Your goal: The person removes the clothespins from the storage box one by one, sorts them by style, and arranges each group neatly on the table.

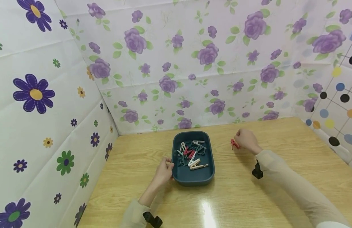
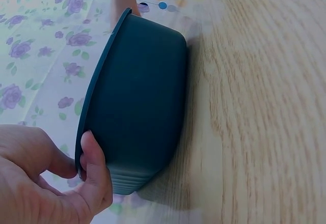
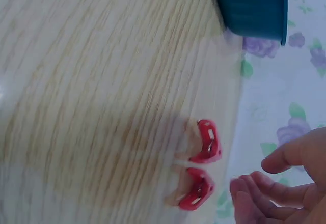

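My left hand (image 1: pixel 163 171) pinches the left rim of a dark teal plastic basin (image 1: pixel 200 182), thumb on one side of the rim and fingers on the other. Several clothespins lie heaped inside it, among them a cream clothespin (image 1: pixel 195 165), a red one (image 1: pixel 191 154) and dark green ones. To the right of the basin, my right hand (image 1: pixel 246 141) is close beside two red clothespins on the table. The right wrist view shows one red clothespin (image 3: pixel 213 154) beside the other clothespin (image 3: pixel 205 182), with the thumb and fingertips apart and nothing between them.
A wood-grain table (image 1: pixel 244 196) bears everything. Floral sheeting (image 1: pixel 170 69) stands behind its back edge, more flowered sheeting (image 1: pixel 50 120) along the left, and a dotted sheet (image 1: pixel 336 104) at the right. Black wrist cameras are strapped to both arms.
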Demonstrator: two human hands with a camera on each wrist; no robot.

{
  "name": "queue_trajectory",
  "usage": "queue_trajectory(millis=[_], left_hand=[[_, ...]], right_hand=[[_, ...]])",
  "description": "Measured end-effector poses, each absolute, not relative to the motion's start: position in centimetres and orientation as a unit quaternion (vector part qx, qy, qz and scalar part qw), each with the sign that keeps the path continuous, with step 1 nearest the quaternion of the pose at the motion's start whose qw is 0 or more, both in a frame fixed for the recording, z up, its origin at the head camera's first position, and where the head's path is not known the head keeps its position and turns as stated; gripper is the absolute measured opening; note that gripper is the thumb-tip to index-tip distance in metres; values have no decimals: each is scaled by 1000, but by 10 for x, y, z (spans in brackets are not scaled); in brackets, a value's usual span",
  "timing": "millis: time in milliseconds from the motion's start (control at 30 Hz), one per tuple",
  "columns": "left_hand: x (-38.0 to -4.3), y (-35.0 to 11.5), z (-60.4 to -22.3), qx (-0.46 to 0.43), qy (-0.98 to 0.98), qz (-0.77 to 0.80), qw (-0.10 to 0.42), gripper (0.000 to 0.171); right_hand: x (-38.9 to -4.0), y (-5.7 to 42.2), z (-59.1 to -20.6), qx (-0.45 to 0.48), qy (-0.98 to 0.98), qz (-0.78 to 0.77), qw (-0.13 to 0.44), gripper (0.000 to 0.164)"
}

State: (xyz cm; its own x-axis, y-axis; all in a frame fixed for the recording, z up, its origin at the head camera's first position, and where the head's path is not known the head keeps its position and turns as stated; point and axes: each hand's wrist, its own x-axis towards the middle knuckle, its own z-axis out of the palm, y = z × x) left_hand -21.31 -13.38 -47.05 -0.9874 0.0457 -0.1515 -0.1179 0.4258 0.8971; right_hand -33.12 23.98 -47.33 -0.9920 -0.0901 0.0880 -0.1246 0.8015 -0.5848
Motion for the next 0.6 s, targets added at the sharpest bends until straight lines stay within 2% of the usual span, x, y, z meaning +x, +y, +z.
queue_trajectory(millis=[100, 433, 600], left_hand=[[-213, -134, -470, -19, 841, 535, 76, 26], [-212, -133, -470, -14, 844, 532, 71, 26], [-213, -133, -470, -20, 843, 532, 71, 25]], right_hand=[[-330, 233, -469, 77, -944, 318, 44, 20], [-324, 205, -457, 125, -935, 319, 88, 19], [-323, 193, -450, 134, -933, 324, 76, 20]])
